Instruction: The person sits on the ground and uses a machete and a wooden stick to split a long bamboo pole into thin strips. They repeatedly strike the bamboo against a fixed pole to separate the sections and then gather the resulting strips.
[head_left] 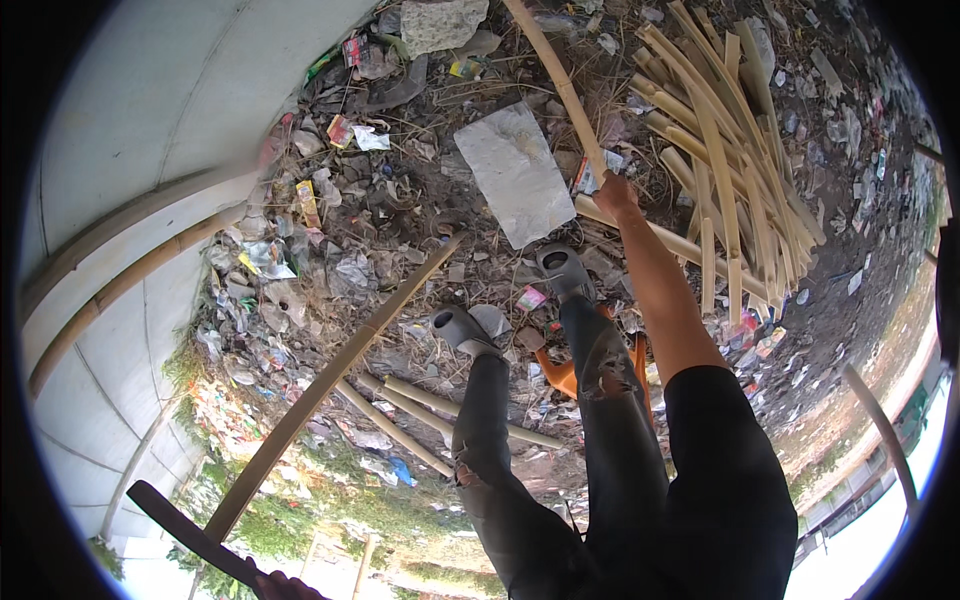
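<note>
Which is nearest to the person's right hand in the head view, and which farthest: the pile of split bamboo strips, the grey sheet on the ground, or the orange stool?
1. Grey sheet, just left of the right hand.
2. Pile of split bamboo strips, to its right; too close to the sheet to rank surely.
3. Orange stool, lower, under the legs.

torn colourful wrappers [340, 130] littering the ground at left, pink packet [531, 297] by the shoes, red-blue wrappers [755, 335] at right

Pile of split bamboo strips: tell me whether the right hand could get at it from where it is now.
Probably yes. The right hand grips a bamboo pole right beside the pile of split bamboo strips, with nothing between, though it would have to let go first.
</note>
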